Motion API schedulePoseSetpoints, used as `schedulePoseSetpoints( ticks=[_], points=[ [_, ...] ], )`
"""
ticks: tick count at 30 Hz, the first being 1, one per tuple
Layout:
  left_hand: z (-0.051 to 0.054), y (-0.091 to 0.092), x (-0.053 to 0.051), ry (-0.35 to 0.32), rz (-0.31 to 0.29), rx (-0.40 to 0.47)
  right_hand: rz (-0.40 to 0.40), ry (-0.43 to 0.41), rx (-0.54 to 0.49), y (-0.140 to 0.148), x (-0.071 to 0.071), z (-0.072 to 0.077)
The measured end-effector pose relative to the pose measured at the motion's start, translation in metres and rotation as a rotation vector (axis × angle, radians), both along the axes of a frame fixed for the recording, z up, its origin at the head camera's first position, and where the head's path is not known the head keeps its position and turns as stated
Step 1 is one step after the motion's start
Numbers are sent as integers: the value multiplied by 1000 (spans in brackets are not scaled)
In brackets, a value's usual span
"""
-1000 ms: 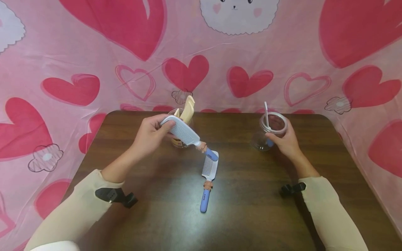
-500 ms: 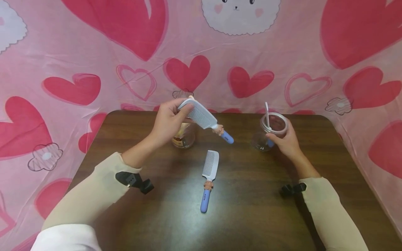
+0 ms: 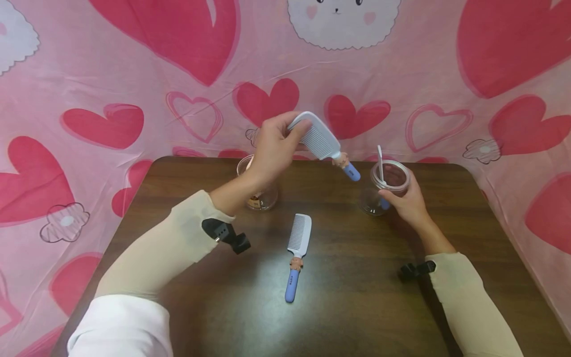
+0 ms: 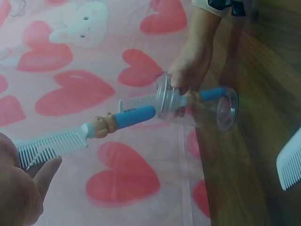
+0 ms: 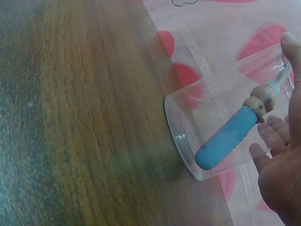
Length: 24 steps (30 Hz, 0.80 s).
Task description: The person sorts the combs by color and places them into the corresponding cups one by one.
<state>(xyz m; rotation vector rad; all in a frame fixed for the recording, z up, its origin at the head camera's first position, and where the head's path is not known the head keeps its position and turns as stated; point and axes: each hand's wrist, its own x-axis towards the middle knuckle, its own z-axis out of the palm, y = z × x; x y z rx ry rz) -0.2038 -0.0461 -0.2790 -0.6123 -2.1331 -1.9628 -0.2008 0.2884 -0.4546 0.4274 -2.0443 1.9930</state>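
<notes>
My left hand [image 3: 276, 146] pinches a comb [image 3: 322, 139] by the end of its white toothed head, above the table. Its blue handle hangs down to the right, near the mouth of a clear jar [image 5: 188, 99]. Around the jar's upper part my right hand [image 3: 410, 201] curls its fingers and thumb. Inside that jar leans another comb [image 5: 225, 139], blue handle down, white head poking above the rim. A third comb [image 3: 296, 263] lies on the table with its handle toward me.
Partly behind my left forearm stands a second clear jar [image 3: 263, 199] with a label low on its side. The brown table [image 3: 357, 297] ends at a pink heart-patterned cloth [image 3: 308, 64] behind and at both sides.
My left hand has carried its comb up and to the right, away from the left jar toward the right one. My right hand and its jar have stayed put.
</notes>
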Motion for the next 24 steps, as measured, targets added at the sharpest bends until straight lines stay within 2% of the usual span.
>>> schedulePoseSetpoints(
  ticks=[7,13,17,20,24],
  points=[
    [0,26,-11,53,-17,-39,-11,-8,11,0,0,0],
    [-4,45,-21,37,-26,-29,-12,-16,12,0,1,1],
    [-9,55,-26,35,-8,-32,-25,-33,24,0,1,2],
    [-13,61,-28,44,6,-27,-49,-47,69,1,1,2],
    [-17,71,-31,25,27,-42,-105,-68,171,2,1,3]
  ],
)
